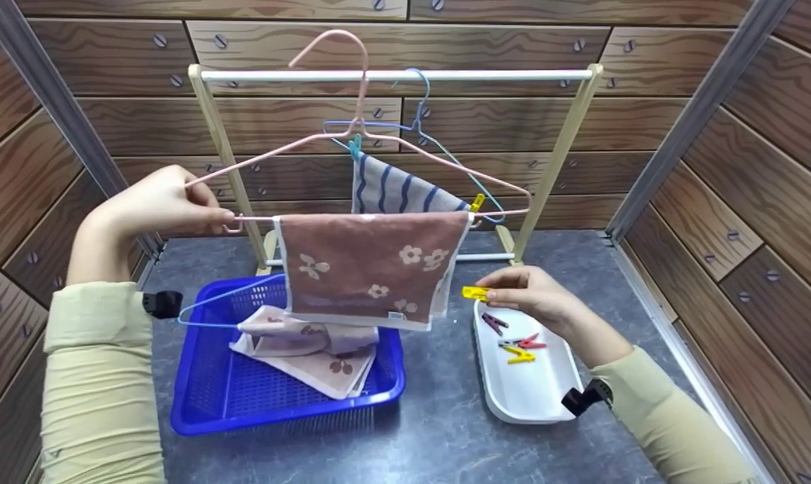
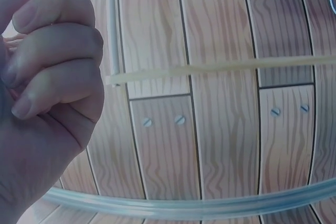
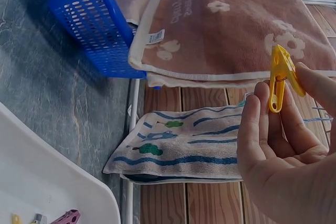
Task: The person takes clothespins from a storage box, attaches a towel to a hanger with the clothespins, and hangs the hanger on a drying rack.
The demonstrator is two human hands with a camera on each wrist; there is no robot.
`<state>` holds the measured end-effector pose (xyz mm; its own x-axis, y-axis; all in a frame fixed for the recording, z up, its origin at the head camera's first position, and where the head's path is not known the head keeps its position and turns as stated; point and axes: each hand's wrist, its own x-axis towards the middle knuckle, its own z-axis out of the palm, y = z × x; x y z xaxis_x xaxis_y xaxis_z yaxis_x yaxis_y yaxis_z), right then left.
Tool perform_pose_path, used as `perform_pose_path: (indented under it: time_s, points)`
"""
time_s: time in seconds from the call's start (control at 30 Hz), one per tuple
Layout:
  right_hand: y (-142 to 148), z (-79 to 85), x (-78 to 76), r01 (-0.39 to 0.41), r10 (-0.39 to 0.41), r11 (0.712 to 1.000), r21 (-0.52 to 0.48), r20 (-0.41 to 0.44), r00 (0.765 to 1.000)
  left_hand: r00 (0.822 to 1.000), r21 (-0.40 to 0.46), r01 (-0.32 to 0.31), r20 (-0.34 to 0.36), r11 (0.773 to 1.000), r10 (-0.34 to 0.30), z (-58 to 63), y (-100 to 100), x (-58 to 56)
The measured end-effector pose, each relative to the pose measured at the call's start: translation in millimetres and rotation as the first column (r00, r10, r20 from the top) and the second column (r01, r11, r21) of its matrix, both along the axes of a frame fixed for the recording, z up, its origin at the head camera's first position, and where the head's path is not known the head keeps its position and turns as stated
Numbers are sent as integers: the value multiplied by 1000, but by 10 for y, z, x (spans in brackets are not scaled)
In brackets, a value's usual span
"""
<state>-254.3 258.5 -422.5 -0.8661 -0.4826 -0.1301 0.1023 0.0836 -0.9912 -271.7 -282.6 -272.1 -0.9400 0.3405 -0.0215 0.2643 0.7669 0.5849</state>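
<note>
My left hand (image 1: 166,202) grips the left end of a pink clothes hanger (image 1: 271,156), holding it up in front of the rack. Over the hanger's lower bar hangs a brown towel (image 1: 371,269) with pale flowers. Between thumb and fingers, my right hand (image 1: 546,302) pinches a yellow clothespin (image 3: 281,77), just right of the towel's lower corner and above the white tray (image 1: 496,396). In the left wrist view the left hand (image 2: 58,61) shows curled fingers; the hanger is hardly visible there.
A rack (image 1: 499,75) at the back carries a blue hanger (image 1: 445,151) with a striped towel (image 1: 398,188) clipped to it. Below left, a blue basket (image 1: 203,410) holds a pale towel (image 1: 341,366) and another blue hanger (image 1: 207,324). Several clothespins (image 1: 521,354) lie in the tray.
</note>
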Motion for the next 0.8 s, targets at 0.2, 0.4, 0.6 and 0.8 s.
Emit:
perform_pose_path:
  time_s: [0.2,0.4,0.6,0.8]
  points:
    - [1,20,12,-2,3,1000,18,-12,1000,999,11,32,-7,999,-32,-23,126,-34]
    - [-2,23,21,-14,15,1000,25,-18,1000,998,20,56,-28,998,-55,-61,237,-65]
    - [-4,30,38,-40,41,999,35,-31,999,997,21,62,-43,998,-61,-97,326,-89]
    - [-29,67,47,-59,60,998,31,-54,997,997,1,63,-54,998,-63,-140,407,-118]
